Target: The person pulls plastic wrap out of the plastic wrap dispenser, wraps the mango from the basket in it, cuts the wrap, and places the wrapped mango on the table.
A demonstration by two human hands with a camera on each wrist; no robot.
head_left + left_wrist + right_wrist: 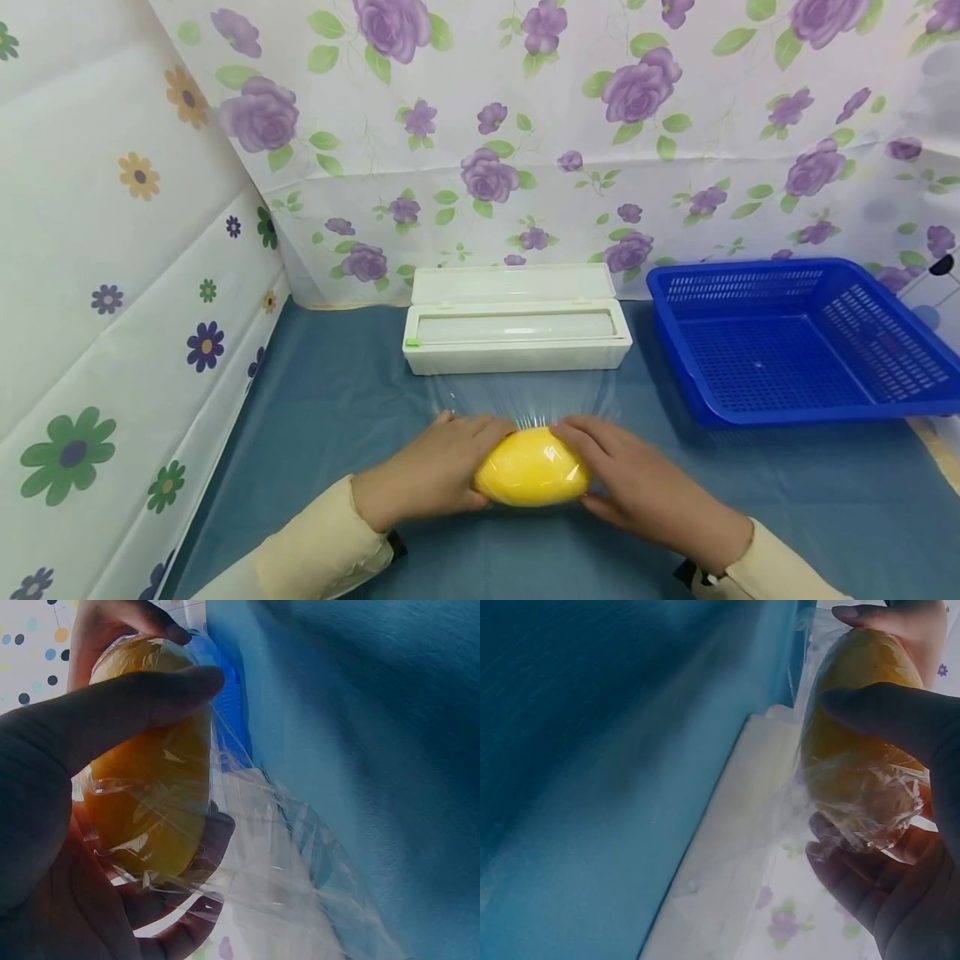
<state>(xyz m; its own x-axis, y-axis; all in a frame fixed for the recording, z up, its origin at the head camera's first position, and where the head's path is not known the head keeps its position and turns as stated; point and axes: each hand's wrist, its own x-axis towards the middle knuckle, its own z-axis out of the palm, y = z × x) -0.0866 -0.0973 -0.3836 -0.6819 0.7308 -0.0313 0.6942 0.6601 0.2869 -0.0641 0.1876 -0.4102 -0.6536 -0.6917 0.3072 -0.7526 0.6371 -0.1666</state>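
A smooth yellow oval fruit, mango-like in shape [532, 468], is held up between both hands with shiny plastic wrap around it. My left hand [438, 467] grips its left end, thumb across the near face and fingers behind, as the left wrist view shows. On the opposite end, my right hand [637, 479] holds it the same way. Clear plastic wrap [300, 847] stretches from the fruit to the white wrap box [517, 358], whose lid stands up at the back. Inside the box lies the roll of wrap [517, 326].
A blue plastic basket [757, 414] with slotted sides stands at the right, beside the box. Blue-grey cloth [337, 400] covers the table. A purple-flowered sheet [487, 108] hangs behind, and another flowered sheet [97, 333] runs along the left side.
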